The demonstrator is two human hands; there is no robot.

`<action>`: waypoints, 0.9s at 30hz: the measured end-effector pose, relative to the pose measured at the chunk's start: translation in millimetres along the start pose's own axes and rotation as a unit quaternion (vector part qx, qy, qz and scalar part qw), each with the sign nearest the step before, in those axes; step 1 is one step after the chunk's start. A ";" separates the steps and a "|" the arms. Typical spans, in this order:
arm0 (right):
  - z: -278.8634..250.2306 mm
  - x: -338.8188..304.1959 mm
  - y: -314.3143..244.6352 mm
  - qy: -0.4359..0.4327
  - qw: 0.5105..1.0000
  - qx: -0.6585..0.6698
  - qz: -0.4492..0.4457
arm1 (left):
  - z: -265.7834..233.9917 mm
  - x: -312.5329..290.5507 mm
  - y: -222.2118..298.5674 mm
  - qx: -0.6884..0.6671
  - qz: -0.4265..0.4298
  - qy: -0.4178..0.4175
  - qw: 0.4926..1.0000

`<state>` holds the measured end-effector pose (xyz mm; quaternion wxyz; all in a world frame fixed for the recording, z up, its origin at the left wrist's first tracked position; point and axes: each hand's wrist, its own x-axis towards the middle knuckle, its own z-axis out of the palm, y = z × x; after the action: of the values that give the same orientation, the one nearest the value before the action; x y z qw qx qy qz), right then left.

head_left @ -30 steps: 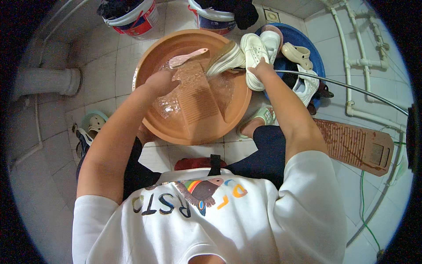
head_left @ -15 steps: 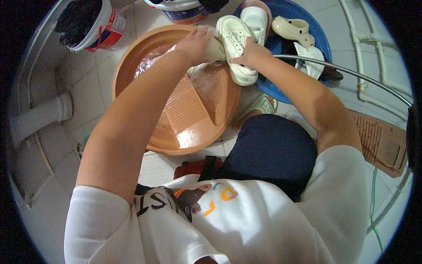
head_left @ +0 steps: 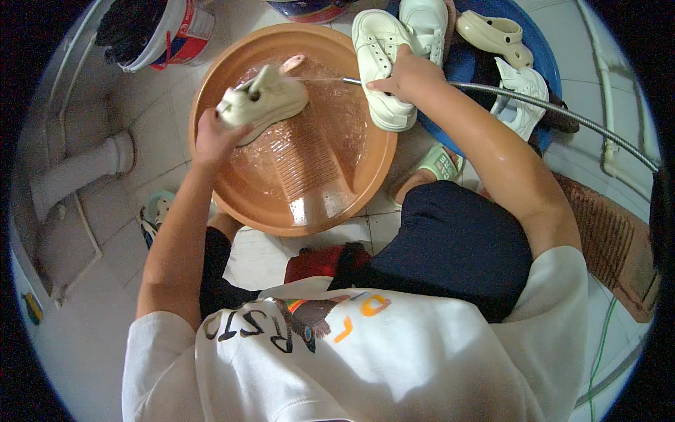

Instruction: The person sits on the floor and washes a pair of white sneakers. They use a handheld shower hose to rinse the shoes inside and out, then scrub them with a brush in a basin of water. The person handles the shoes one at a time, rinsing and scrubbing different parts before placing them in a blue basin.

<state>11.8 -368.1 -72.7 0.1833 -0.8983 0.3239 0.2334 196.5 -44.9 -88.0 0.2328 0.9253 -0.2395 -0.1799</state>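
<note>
In my left hand [head_left: 219, 137] is a wet white shoe [head_left: 271, 105], tilted over the left part of the orange basin [head_left: 388, 158]. My right hand [head_left: 415, 81] is closed on another white shoe [head_left: 383, 63] at the basin's right rim. A metal hose [head_left: 506, 93] runs in from the right, passes behind that shoe and pokes out on its left. Water jets from its end toward the left shoe. How my right hand holds the hose is hidden. Ridges of a washboard [head_left: 309, 165] show in the basin. A small pinkish thing [head_left: 292, 63] lies beyond the left shoe.
A blue basin [head_left: 552, 53] at the right holds more white shoes [head_left: 524, 98] and a beige clog [head_left: 492, 35]. Buckets, one with dark cloth [head_left: 130, 32], stand at the back. A brown washboard [head_left: 605, 239] lies at the right. Pipes [head_left: 81, 176] run along the left.
My left hand has moved left and nearer with its shoe, away from the right one. The hose end and its water jet have come into sight. The view has shifted slightly.
</note>
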 end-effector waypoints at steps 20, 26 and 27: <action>-2.0 -3.9 5.5 0.001 1.000 0.008 -0.029 | 52.2 -127.8 -79.4 -0.164 -0.466 -0.333 0.803; -2.9 -1.9 6.4 -0.010 1.000 0.010 -0.008 | 63.5 -86.2 -7.5 -0.015 -0.226 -0.275 0.934; -2.7 -1.3 5.4 -0.012 1.000 0.010 -0.003 | 70.1 -78.1 -3.8 -0.033 -0.212 -0.263 0.940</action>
<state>8.2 -372.6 -70.8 0.1973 -0.8945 0.3212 0.2403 102.6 -25.0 -130.7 0.1480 0.8660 -0.0840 -0.4702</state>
